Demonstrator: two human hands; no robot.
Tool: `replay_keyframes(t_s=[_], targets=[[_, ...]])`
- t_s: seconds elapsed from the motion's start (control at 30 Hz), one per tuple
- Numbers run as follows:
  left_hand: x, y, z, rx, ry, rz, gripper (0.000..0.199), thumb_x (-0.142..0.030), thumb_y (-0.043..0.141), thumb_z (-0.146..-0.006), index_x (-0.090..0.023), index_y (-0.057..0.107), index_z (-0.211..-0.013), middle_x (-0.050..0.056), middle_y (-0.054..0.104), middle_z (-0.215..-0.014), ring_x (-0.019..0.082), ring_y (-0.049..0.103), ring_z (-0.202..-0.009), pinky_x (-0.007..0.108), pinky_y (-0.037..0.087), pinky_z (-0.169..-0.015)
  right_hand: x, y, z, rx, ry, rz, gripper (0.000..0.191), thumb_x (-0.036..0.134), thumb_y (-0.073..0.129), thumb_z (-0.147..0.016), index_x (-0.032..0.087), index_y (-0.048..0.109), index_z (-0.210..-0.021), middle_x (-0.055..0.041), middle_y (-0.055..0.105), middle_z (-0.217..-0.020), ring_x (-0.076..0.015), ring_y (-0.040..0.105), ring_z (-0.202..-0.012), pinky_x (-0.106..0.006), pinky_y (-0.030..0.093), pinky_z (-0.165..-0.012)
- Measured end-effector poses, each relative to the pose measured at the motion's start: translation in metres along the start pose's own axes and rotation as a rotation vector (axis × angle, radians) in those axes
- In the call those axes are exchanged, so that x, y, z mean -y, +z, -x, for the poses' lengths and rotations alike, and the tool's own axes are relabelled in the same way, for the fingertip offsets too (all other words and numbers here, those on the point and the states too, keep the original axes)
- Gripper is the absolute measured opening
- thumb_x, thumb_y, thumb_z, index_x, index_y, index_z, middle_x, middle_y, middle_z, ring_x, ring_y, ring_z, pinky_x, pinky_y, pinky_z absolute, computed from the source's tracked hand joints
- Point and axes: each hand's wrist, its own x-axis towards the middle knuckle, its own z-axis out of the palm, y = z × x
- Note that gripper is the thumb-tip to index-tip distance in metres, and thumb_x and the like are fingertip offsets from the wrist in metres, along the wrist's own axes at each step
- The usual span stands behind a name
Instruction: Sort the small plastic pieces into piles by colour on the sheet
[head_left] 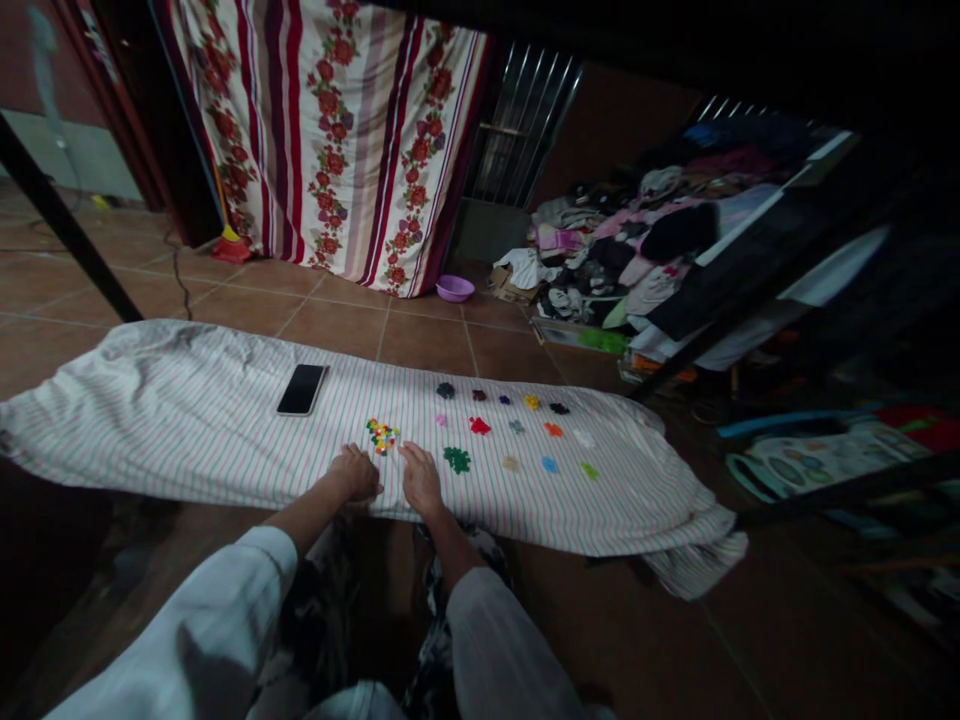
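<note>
Left of lower centre, the curled left hand [355, 473] and half-bent right hand [420, 478], contents impossible to tell, are beside a multicoloured, roughly triangular cluster [383, 437] on rumpled, striped cloth [217, 430].

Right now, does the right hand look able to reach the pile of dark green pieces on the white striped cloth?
Probably yes: the dark green pile lies just beside the right hand, with only striped cloth between them.
</note>
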Motion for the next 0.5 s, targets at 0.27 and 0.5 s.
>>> replay_keyframes(t_s=[0.27, 0.5], targets=[[-0.009, -0.004, -0.01, 0.031, 0.016, -0.066, 0.036, -0.035, 0.054, -0.082, -0.009, 0.072, -0.1, 0.029, 0.068, -0.106, 0.039, 0.062, -0.108, 0.055, 0.043, -0.089, -0.005, 0.003, -0.003, -0.05, 0.044, -0.054, 0.047, 0.0, 0.044, -0.078, 0.019, 0.072, -0.11, -0.0078, 0.067, -0.122, -0.0191, 0.058, -0.116, -0.037, 0.047, -0.102], [-0.011, 0.0, -0.017, 0.059, 0.015, -0.057, 0.031, -0.034, 0.058, -0.079, -0.014, 0.074, -0.096, 0.026, 0.07, -0.107, 0.041, 0.061, -0.109, 0.056, 0.043, -0.087, -0.003, -0.003, -0.024, -0.005, 0.079, -0.022, 0.041, 0.007, 0.047, -0.082, 0.022, 0.072, -0.112, -0.0064, 0.071, -0.105, -0.0181, 0.063, -0.1, -0.03, 0.048, -0.095]])
